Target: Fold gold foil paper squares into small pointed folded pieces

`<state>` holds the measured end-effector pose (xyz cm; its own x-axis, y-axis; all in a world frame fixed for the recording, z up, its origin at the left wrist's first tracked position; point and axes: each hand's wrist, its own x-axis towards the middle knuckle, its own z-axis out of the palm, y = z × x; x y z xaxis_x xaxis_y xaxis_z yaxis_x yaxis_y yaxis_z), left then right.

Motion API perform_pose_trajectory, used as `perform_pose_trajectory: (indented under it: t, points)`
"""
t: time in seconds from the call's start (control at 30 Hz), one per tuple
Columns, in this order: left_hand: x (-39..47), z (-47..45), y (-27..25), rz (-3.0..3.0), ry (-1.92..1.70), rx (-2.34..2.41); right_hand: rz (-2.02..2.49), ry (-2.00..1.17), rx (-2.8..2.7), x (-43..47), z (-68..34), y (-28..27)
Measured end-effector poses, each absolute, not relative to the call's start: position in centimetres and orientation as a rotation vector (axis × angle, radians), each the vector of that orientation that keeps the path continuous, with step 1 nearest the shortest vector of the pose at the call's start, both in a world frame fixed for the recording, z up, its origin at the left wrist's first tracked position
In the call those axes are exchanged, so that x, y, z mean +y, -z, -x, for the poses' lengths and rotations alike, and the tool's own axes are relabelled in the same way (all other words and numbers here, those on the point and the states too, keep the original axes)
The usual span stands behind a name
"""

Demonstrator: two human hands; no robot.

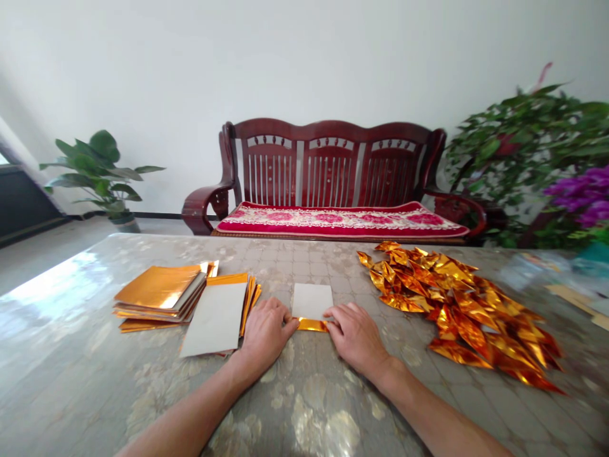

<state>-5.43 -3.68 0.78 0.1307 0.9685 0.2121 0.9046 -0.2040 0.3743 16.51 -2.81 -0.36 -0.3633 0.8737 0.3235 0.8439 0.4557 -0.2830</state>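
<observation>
A sheet of gold foil paper (313,300) lies pale side up on the table, its near edge folded over into a shiny gold strip. My left hand (267,328) pinches the left end of that strip between thumb and fingers. At the right end, my right hand (356,333) grips the fold the same way. Just left of my left hand rests a stack of foil sheets (216,317) with a pale face on top. Beyond it sits another stack (159,285), gold side up. On the right spreads a heap of folded gold foil pieces (457,304).
The table (157,387) has a glossy, patterned cover. At its right side lie clear plastic wrapping (533,270) and a tan strip (571,297). Behind stands a wooden bench (328,171) with a red cushion (333,220). Potted plants (102,168) flank it, with purple flowers (583,193) at right.
</observation>
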Motion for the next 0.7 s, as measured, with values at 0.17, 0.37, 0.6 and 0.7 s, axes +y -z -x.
perform_pose_trajectory:
  t: [0.17, 0.37, 0.6, 0.7]
  points:
    - [-3.74, 5.52, -0.93, -2.184, -0.633, 1.851, 1.432, -0.089, -2.277, -2.75, -16.57, 0.51]
    - [-3.6, 5.55, -0.92, -2.162, -0.64, 1.843, 1.419, -0.103, -2.268, -2.78, -16.65, 0.58]
    - [-3.54, 6.04, -0.41, -2.101, -0.691, 1.798, 1.436, -0.094, -2.239, -2.95, -16.77, 0.6]
    - [-3.57, 6.12, -0.19, -2.101, -0.697, 1.796, 1.433, -0.097, -2.242, -2.98, -16.77, 0.51]
